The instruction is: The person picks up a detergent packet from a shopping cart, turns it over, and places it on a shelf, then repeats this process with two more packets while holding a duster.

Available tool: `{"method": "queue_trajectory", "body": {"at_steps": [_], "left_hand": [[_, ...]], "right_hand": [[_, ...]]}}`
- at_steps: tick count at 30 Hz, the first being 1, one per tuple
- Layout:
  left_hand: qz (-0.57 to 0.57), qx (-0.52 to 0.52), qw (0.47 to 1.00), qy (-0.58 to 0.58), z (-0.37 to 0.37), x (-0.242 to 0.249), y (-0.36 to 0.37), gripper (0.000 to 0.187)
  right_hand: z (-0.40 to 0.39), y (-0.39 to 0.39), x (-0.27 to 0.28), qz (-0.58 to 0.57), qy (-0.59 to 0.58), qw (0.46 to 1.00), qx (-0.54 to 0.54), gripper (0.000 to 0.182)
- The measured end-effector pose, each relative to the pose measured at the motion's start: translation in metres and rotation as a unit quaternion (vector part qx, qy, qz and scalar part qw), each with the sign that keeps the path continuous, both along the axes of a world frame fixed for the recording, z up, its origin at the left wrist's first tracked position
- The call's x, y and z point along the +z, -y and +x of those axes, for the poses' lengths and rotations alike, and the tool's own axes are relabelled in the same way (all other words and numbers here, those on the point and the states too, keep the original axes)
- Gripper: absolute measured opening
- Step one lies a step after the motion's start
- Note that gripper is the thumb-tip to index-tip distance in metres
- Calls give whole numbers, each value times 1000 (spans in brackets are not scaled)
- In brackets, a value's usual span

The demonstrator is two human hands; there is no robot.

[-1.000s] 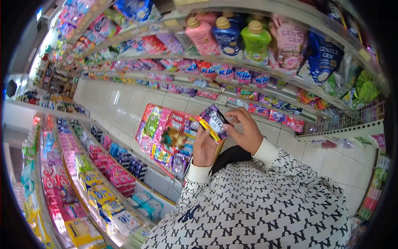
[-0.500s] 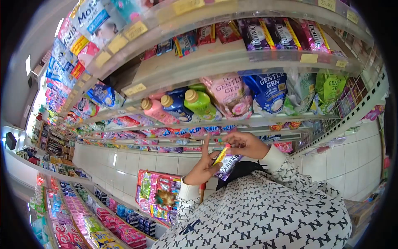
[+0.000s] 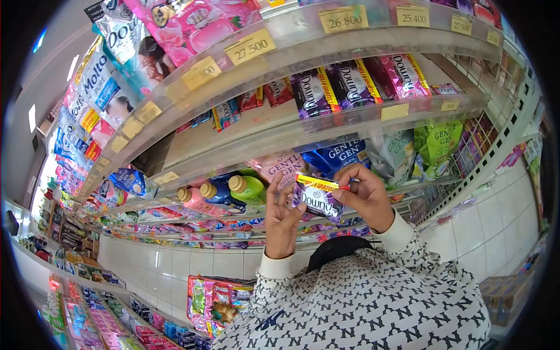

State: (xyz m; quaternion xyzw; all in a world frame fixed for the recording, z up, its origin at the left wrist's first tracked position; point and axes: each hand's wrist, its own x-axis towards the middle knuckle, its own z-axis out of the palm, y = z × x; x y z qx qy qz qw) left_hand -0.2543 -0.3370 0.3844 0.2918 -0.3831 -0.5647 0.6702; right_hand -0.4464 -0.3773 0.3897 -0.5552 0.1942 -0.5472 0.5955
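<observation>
A purple and white Downy packet (image 3: 317, 204) with a yellow strip along its top is between my two hands in the head view, its printed front facing me. My left hand (image 3: 282, 224) is closed on its left edge, thumb on the front. At the upper right corner, my right hand (image 3: 368, 201) pinches the packet with thumb and fingers. Behind the hands, a pink Gentle Gen pouch (image 3: 274, 165) and a blue Gentle Gen pouch (image 3: 335, 156) stand on a shelf, partly hidden by the hands and packet.
Similar purple Downy packs (image 3: 315, 93) lie on the shelf above, behind a clear plastic lip with price tags (image 3: 251, 46). Capped bottles (image 3: 245, 189) stand on the left. A wire mesh side panel (image 3: 461, 160) closes the right end. Low behind my left arm is a container of colourful packets (image 3: 219, 291).
Both hands have raised the Downy packet towards the shelf and turned it from a steep tilt to nearly level. The view has shifted, showing more of the upper shelf.
</observation>
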Motion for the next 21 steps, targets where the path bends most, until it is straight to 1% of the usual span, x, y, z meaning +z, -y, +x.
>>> {"method": "queue_trajectory", "body": {"at_steps": [1, 2, 3, 5, 6, 8, 9, 10, 11, 12, 13, 15, 18, 20, 21], "left_hand": [[-25, 20, 998, 50, -3, 3, 5, 73], [-41, 39, 994, 94, 2, 23, 1, 69], [-70, 61, 985, 142, 2, 27, 4, 64], [-67, 15, 982, 178, -2, 52, 13, 45], [-83, -4, 977, 198, -4, 61, 24, 41], [-126, -25, 966, 227, -13, 79, 42, 33], [-154, 1, 956, 250, -15, 95, 50, 33], [-190, 29, 941, 277, -20, 102, 56, 34], [-223, 58, 925, 302, -24, 108, 61, 34], [-257, 104, 898, 342, -29, 118, 60, 32], [-282, 129, 868, 389, -28, 120, 59, 30], [-328, 179, 796, 477, -23, 124, 59, 27], [-328, 156, 773, 521, -18, 129, 64, 24], [-352, 168, 741, 547, -18, 133, 69, 23], [-364, 176, 724, 559, -18, 135, 73, 23]], "right_hand": [[-8, 0, 2, -9, -2, 1000, 2, 20], [-11, -10, 26, -1, -27, 1000, 14, 22], [-18, -14, 35, 1, -62, 998, 26, 22], [-29, -14, 54, 6, -131, 990, 52, 23], [-31, -10, 52, -57, -109, 992, 37, 24], [-40, 6, 62, -132, -174, 976, -8, 27], [-41, 9, 80, -162, -209, 964, -30, 28], [-41, 5, 93, -81, -152, 985, -20, 31], [-43, 9, 101, -73, -132, 988, -46, 31], [-45, 16, 108, -65, -111, 989, -72, 31], [-48, 24, 115, -57, -91, 989, -98, 31], [-59, 40, 125, -94, -132, 978, -129, 30], [-64, 65, 136, -116, -178, 966, -149, 29], [-63, 77, 140, -127, -210, 955, -169, 28], [-60, 85, 139, -179, -224, 935, -208, 28]]}}
